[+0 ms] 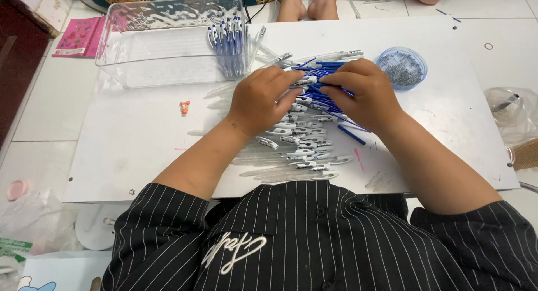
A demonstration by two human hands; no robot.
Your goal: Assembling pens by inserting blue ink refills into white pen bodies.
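Both hands, left [262, 100] and right [364, 92], meet fingertip to fingertip pinching a pen part [306, 81] above the pen pile [305, 137] at board centre, finished pens [228, 42] standing in the tray [140, 56] at eleven o'clock, springs dish [401, 67] at two, within reach.
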